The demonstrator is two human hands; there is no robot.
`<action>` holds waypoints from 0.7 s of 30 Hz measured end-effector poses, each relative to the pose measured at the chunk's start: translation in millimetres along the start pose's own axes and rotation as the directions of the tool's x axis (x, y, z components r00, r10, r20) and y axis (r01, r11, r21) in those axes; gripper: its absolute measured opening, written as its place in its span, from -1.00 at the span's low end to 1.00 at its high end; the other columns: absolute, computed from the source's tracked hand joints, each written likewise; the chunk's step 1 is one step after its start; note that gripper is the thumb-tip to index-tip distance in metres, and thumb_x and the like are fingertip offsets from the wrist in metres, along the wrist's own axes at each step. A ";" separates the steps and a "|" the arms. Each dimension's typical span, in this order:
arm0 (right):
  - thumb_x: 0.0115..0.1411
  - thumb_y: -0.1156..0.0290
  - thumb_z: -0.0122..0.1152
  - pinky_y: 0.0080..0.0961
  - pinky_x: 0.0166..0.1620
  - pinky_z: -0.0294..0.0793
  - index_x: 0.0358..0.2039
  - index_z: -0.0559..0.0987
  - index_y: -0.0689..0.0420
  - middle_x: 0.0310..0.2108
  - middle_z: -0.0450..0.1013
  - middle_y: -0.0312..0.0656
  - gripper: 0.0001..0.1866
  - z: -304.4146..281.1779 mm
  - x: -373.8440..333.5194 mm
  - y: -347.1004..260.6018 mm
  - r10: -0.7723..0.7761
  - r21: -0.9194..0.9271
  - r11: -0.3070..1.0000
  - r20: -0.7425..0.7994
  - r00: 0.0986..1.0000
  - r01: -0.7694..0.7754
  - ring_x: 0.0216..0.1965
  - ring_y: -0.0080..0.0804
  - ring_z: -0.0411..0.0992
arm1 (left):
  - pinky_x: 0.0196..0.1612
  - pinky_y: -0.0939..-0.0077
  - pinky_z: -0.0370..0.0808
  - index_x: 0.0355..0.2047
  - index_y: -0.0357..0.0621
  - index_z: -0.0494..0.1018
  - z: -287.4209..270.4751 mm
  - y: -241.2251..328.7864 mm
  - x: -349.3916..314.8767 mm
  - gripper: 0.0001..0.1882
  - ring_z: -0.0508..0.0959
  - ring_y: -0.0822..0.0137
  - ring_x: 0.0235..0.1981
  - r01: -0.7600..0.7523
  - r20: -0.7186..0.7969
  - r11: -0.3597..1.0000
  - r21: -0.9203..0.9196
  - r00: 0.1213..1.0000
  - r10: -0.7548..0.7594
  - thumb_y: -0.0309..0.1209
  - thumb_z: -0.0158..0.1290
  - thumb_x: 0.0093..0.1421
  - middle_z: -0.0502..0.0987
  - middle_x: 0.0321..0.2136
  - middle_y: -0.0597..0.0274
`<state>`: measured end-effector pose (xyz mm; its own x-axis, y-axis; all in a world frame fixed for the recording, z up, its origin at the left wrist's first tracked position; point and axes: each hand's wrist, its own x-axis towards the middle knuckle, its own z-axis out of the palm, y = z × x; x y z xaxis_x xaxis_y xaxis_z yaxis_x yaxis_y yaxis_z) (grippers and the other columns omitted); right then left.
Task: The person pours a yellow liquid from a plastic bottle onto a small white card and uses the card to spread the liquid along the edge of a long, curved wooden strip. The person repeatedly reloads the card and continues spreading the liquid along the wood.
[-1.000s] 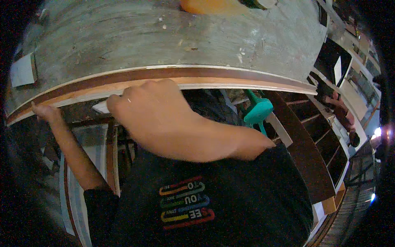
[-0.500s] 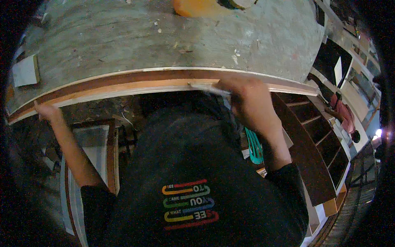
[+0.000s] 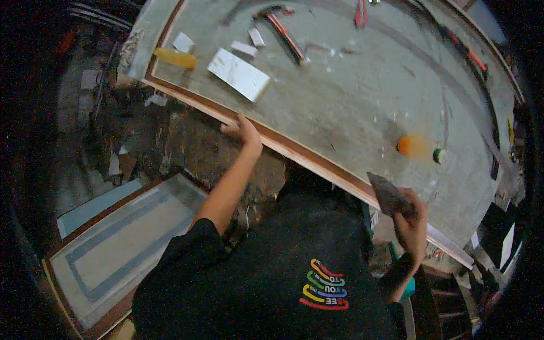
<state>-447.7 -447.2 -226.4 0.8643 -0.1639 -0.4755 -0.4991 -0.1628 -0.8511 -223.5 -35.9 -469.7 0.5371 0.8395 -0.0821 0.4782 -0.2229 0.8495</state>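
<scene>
My left hand (image 3: 243, 131) reaches up and grips the brown wooden edge of a large grey-green table top (image 3: 340, 96). Lower right, my right hand (image 3: 411, 218) is closed on a flat grey scraper blade (image 3: 385, 191) whose tip lies against the same table edge. An orange bottle (image 3: 416, 146) with a green and white cap lies on the top just beyond that hand. My black shirt with a coloured print fills the lower middle.
On the far side of the top lie a white rectangular sheet (image 3: 238, 73), small white blocks (image 3: 245, 47), a yellow object (image 3: 175, 58) and a red and black tool (image 3: 286, 37). A framed pale panel (image 3: 113, 243) lies on the floor at lower left. Dark shelving (image 3: 498, 249) stands at the right.
The view has swung, so the table now runs diagonally. My right hand has moved from in front of the camera down to the right edge with the blade. My left hand stays on the edge.
</scene>
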 end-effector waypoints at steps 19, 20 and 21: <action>0.01 0.27 0.52 -0.31 0.15 0.42 0.22 0.38 0.25 0.03 0.45 -0.06 -0.21 180.5 6.5 1.1 -0.024 0.194 0.949 -0.743 0.669 0.249 0.02 -0.21 0.45 | 0.18 0.03 0.40 0.14 -0.06 0.34 113.5 135.2 341.1 -0.26 0.45 0.00 0.15 -0.537 0.141 0.831 -0.145 0.820 0.554 -0.45 0.37 -0.09 0.48 0.08 0.01; 0.00 0.26 0.52 -0.32 0.13 0.43 0.20 0.39 0.26 0.02 0.46 -0.06 -0.21 186.6 9.5 10.6 -0.025 0.198 0.944 -0.755 0.655 0.264 0.02 -0.22 0.45 | 0.16 0.01 0.39 0.08 0.00 0.39 110.4 144.1 322.1 -0.37 0.45 -0.07 0.14 -0.606 0.160 0.794 0.050 0.790 0.593 -0.46 0.32 -0.05 0.51 0.04 -0.03; -0.01 0.26 0.53 -0.32 0.12 0.43 0.19 0.40 0.27 0.01 0.47 -0.06 -0.22 190.3 13.3 19.4 0.017 0.242 0.936 -0.756 0.654 0.256 0.01 -0.24 0.45 | 0.20 -0.03 0.29 0.06 0.03 0.42 106.4 153.8 295.5 -0.39 0.41 -0.06 0.18 -0.720 0.195 0.694 -0.025 0.677 0.710 -0.48 0.29 -0.06 0.50 0.05 0.01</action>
<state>-434.0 -267.4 -291.6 0.5098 -0.8458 -0.1569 -0.2305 0.0415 -0.9722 82.7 125.2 -418.8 0.8386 0.3137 0.4454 -0.0722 -0.7464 0.6616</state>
